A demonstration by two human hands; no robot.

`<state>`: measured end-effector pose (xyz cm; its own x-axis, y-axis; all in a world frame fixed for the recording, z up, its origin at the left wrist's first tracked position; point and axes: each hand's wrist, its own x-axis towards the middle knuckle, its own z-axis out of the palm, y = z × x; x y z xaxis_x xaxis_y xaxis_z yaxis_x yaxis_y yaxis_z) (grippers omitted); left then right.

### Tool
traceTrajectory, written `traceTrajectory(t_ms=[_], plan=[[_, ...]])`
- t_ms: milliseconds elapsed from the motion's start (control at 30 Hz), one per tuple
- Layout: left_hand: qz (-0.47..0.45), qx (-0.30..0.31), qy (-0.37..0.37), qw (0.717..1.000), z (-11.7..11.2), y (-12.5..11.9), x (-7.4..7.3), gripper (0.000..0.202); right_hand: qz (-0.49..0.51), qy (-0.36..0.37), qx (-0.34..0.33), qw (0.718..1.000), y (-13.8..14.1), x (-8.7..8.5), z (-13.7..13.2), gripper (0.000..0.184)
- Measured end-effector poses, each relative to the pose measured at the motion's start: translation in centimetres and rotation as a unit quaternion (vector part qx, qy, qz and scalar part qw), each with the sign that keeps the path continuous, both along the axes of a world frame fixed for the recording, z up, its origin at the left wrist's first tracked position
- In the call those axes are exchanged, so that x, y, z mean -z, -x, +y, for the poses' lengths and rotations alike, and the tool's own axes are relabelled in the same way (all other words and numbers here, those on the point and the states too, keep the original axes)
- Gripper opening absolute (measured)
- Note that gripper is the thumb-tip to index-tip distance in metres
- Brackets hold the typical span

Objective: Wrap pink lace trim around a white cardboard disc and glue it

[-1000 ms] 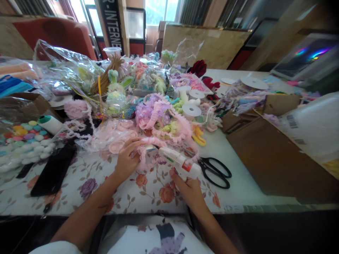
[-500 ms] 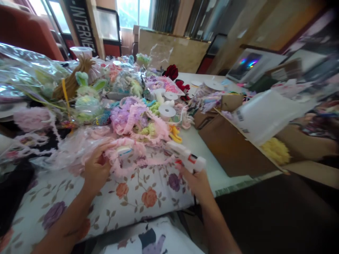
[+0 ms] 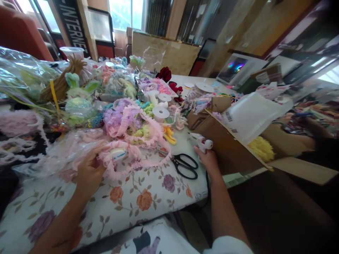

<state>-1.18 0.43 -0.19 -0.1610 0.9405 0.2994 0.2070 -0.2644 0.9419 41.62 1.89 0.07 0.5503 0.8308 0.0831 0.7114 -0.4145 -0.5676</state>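
Observation:
My left hand (image 3: 88, 173) is closed on a strip of pink ruffled lace trim (image 3: 132, 155) that wraps a small white and blue piece (image 3: 118, 153), held just above the floral tablecloth (image 3: 137, 197). The trim's loose end runs right toward black scissors (image 3: 185, 165) lying on the table. My right hand (image 3: 208, 158) grips a white hot glue gun (image 3: 201, 141), held to the right of the scissors beside a brown cardboard box (image 3: 227, 148).
A heap of pastel lace, ribbon and white spools (image 3: 160, 113) fills the table's middle. Plastic bags with plush pieces (image 3: 76, 95) lie at the left. A white padded parcel (image 3: 249, 114) rests on the box, with yellow fluff (image 3: 262, 148) beside it. Another person's arm (image 3: 299, 141) shows at far right.
My right hand has carried the glue gun away from the lace, to the right past the scissors toward the box. My left hand keeps hold of the trim. The camera has turned right.

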Motion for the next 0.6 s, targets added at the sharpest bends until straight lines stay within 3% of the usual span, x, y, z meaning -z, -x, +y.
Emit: traceTrajectory(t_ms=[133, 200, 300, 367, 433, 500, 600], plan=[[-0.010, 0.007, 0.025, 1.000, 0.3, 0.0, 0.1, 0.035, -0.058, 0.016, -0.022, 0.998, 1.0, -0.7, -1.7, 0.038], [-0.021, 0.010, 0.035, 0.999, 0.4, -0.1, 0.0, 0.036, -0.202, 0.022, -0.010, 0.979, 1.8, -1.4, -3.5, 0.041], [-0.037, 0.012, 0.043, 0.998, 0.6, -0.3, -0.2, 0.037, -0.294, -0.100, 0.064, 0.948, 4.0, -2.4, -5.9, 0.043], [-0.041, 0.015, 0.049, 0.998, 0.5, -0.4, -0.2, 0.038, -0.246, -0.203, 0.001, 0.948, 6.6, -2.9, -6.4, 0.041], [-0.021, 0.016, 0.043, 0.999, 0.3, -0.6, -0.3, 0.037, -0.134, -0.242, -0.106, 0.955, 10.1, -3.1, -6.1, 0.034], [0.016, 0.005, 0.009, 1.000, 0.1, -0.7, -0.5, 0.033, -0.008, -0.210, -0.235, 0.949, 14.1, -3.2, -5.3, 0.024], [0.079, -0.020, -0.055, 0.995, -0.3, -0.9, -0.8, 0.030, 0.109, -0.138, -0.374, 0.910, 19.9, -3.2, -4.1, 0.020]])
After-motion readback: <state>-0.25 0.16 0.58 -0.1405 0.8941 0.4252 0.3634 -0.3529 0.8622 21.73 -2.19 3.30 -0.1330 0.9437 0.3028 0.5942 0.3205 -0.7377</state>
